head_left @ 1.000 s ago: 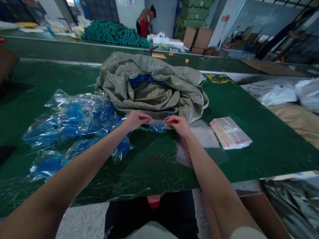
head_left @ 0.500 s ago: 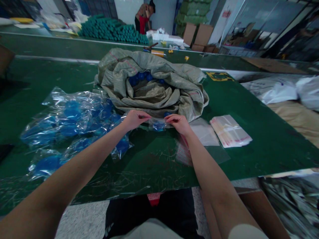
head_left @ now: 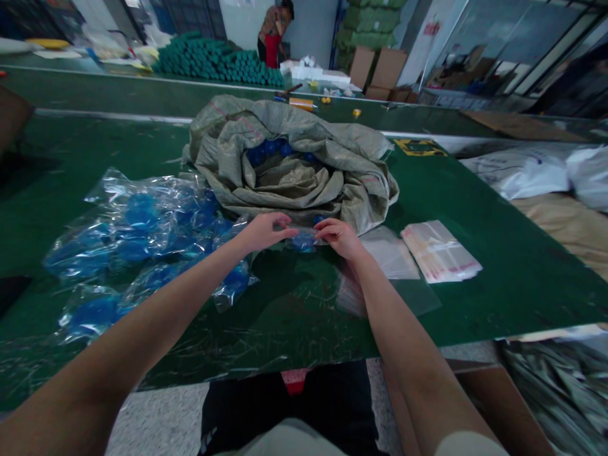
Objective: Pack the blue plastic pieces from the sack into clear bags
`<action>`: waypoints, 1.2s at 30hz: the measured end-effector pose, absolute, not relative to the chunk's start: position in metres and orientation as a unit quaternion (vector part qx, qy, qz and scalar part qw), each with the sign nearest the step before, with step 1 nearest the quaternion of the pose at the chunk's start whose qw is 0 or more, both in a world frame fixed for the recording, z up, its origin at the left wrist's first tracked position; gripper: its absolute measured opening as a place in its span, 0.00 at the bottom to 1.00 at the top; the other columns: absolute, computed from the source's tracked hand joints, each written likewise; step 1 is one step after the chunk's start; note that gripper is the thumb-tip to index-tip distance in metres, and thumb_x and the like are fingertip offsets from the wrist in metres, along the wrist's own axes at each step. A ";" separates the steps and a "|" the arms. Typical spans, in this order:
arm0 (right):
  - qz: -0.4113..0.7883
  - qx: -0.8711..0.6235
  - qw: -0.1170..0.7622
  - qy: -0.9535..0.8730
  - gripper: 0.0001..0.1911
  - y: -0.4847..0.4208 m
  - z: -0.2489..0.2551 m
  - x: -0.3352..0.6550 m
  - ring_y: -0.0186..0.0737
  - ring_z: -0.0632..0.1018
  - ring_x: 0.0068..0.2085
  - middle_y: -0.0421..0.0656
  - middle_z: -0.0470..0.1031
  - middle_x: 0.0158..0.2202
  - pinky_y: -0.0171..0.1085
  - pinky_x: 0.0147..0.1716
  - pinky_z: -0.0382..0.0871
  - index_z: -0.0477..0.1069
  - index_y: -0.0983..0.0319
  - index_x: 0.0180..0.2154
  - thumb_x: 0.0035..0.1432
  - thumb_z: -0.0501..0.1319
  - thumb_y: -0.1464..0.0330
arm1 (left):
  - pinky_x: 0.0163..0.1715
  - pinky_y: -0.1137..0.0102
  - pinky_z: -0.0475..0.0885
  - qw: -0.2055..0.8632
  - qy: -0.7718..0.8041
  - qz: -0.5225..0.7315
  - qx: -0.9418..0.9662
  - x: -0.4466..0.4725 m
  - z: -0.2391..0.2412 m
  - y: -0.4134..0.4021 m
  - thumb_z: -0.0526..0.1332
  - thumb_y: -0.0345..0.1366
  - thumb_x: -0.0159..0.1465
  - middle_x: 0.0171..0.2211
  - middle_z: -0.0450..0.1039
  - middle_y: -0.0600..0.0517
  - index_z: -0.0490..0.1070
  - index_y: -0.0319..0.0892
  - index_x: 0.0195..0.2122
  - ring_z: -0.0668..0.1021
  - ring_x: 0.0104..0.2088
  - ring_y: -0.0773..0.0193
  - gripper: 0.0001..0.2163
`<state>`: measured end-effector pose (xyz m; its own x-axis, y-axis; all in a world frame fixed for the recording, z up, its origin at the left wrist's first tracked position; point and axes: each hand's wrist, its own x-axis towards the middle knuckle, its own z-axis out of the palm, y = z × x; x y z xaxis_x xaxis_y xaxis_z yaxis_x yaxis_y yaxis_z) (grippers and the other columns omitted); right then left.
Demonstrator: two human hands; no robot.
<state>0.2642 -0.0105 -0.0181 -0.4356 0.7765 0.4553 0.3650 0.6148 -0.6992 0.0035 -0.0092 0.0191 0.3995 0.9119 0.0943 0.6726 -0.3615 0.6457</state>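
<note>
My left hand (head_left: 266, 232) and my right hand (head_left: 337, 237) both pinch the top edge of a small clear plastic bag (head_left: 304, 240) with a blue round piece inside. The bag rests on the green table (head_left: 498, 266) just in front of an open grey woven sack (head_left: 294, 164). More blue pieces (head_left: 268, 150) show inside the sack's mouth. To my left lies a heap of filled clear bags with blue pieces (head_left: 142, 240).
A stack of empty clear bags (head_left: 439, 252) lies to the right of my hands, with loose flat bags (head_left: 389, 253) beside it. Green rolls (head_left: 213, 63) are piled on the far table, where another person (head_left: 273, 31) stands. Cardboard boxes (head_left: 375, 69) stand behind.
My two hands have drawn closer together along the top of the small bag; the left hand slid to the right.
</note>
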 end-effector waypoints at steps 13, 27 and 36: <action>0.286 -0.348 0.373 -0.811 0.07 -0.019 -0.010 0.260 0.43 0.78 0.45 0.47 0.75 0.46 0.44 0.46 0.73 0.80 0.58 0.33 0.55 0.63 0.71 | 0.31 0.70 0.65 0.278 0.471 0.194 0.814 0.013 0.012 -0.006 0.69 0.53 0.50 0.31 0.76 0.51 0.73 0.39 0.38 0.75 0.31 0.61 0.23; 0.441 -0.387 0.367 -0.722 0.12 -0.015 -0.017 0.258 0.39 0.78 0.37 0.43 0.77 0.36 0.41 0.42 0.74 0.74 0.61 0.32 0.45 0.72 0.64 | 0.40 0.67 0.69 0.356 0.409 0.216 0.812 0.008 0.004 0.001 0.72 0.37 0.48 0.35 0.78 0.52 0.71 0.41 0.38 0.79 0.37 0.59 0.18; 0.460 -0.401 0.369 -0.701 0.25 -0.015 -0.016 0.258 0.36 0.79 0.34 0.38 0.73 0.40 0.37 0.34 0.75 0.64 0.58 0.41 0.43 0.72 0.66 | 0.44 0.64 0.68 0.362 0.447 0.184 0.797 0.000 -0.004 0.004 0.72 0.41 0.50 0.33 0.81 0.53 0.69 0.41 0.44 0.80 0.38 0.56 0.22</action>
